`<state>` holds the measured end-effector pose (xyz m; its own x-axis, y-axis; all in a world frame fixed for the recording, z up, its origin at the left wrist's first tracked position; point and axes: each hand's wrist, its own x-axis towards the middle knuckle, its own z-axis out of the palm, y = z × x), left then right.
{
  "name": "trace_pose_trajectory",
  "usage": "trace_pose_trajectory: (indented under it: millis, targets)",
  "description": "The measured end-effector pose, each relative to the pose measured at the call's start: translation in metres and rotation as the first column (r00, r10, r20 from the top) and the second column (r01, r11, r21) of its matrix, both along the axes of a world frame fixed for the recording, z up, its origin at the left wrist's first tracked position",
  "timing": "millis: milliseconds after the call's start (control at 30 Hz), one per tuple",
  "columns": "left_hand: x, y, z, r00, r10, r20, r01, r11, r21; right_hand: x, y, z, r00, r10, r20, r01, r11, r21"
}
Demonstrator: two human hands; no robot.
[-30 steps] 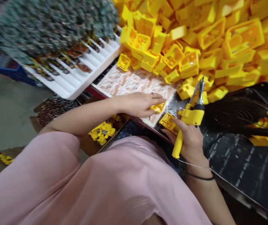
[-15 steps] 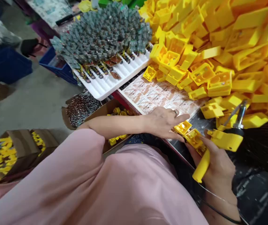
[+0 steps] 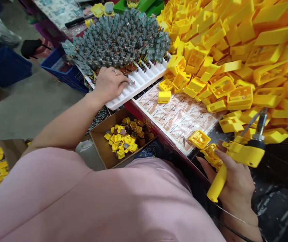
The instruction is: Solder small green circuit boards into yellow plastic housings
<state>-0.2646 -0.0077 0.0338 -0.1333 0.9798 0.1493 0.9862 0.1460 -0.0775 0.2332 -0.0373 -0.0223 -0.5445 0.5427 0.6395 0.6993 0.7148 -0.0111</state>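
While clamping yellow tool (image 3: 247,153) and casing (image 3: 214,155) in right hand (image 3: 238,183), near right of desk (image 3: 272,205), resting left hand (image 3: 111,84) at tray (image 3: 145,84), far left; cannot tell if pinching. Take casing by sides: likely light, stiff.

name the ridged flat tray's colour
White: the ridged flat tray, best seen in the head view.

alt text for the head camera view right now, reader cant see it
A person's right hand holds a yellow metal-tipped tool and an open yellow case, while the left hand is at a white tray piled with grey parts. Yellow cases lie heaped right of the tray.
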Motion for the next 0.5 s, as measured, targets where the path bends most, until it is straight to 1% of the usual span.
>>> trace_pose_trajectory:
  millis: [67, 100, 133, 167, 200, 233, 267, 300, 333, 367, 400, 433, 467, 500]
  targets:
    - [-0.001, -0.001, 0.006, 0.996, 0.068, 0.060, -0.071, 0.996, 0.055, -0.009, 0.003, 0.005, 1.000, 0.019, 0.014, -0.020, 1.000, 0.021]
    - [0.002, -0.003, 0.012, 0.989, 0.096, 0.114, -0.107, 0.990, 0.092, -0.013, 0.005, 0.007, 0.999, 0.024, 0.023, -0.024, 0.999, 0.026]
    - [0.005, -0.005, 0.020, 0.975, 0.097, 0.198, -0.126, 0.982, 0.138, -0.017, 0.008, 0.009, 0.999, 0.025, 0.039, -0.026, 0.999, 0.023]
    - [0.011, -0.007, 0.029, 0.948, 0.062, 0.312, -0.129, 0.972, 0.198, -0.022, 0.011, 0.011, 0.998, 0.026, 0.060, -0.027, 0.999, 0.016]
    - [0.017, -0.006, 0.038, 0.897, -0.012, 0.442, -0.112, 0.961, 0.252, -0.026, 0.014, 0.012, 0.996, 0.030, 0.079, -0.031, 0.999, 0.008]
    - [0.025, -0.004, 0.046, 0.815, -0.113, 0.568, -0.076, 0.951, 0.299, -0.030, 0.016, 0.012, 0.995, 0.047, 0.089, -0.048, 0.999, 0.002]
    - [0.034, 0.001, 0.053, 0.709, -0.211, 0.673, -0.018, 0.949, 0.316, -0.034, 0.018, 0.013, 0.993, 0.061, 0.099, -0.060, 0.998, -0.007]
    - [0.043, 0.008, 0.058, 0.599, -0.276, 0.751, 0.075, 0.954, 0.291, -0.037, 0.020, 0.013, 0.992, 0.063, 0.107, -0.063, 0.998, -0.010]
    - [0.054, 0.016, 0.061, 0.516, -0.306, 0.800, 0.208, 0.951, 0.230, -0.038, 0.021, 0.013, 0.992, 0.058, 0.113, -0.056, 0.998, -0.016]
    - [0.067, 0.027, 0.062, 0.470, -0.316, 0.824, 0.381, 0.915, 0.133, -0.039, 0.020, 0.013, 0.992, 0.053, 0.115, -0.050, 0.998, -0.031]
    - [0.082, 0.037, 0.061, 0.456, -0.333, 0.825, 0.560, 0.828, 0.025, -0.039, 0.019, 0.013, 0.992, 0.054, 0.115, -0.048, 0.998, -0.052]
    - [0.100, 0.047, 0.058, 0.458, -0.373, 0.807, 0.707, 0.703, -0.077, -0.038, 0.017, 0.014, 0.992, 0.057, 0.116, -0.049, 0.996, -0.079]
    - [0.120, 0.054, 0.054, 0.464, -0.436, 0.771, 0.809, 0.564, -0.167, -0.037, 0.015, 0.015, 0.991, 0.063, 0.118, -0.051, 0.993, -0.106]
    - [0.141, 0.060, 0.049, 0.461, -0.521, 0.718, 0.864, 0.449, -0.229, -0.035, 0.013, 0.015, 0.990, 0.068, 0.121, -0.053, 0.990, -0.128]
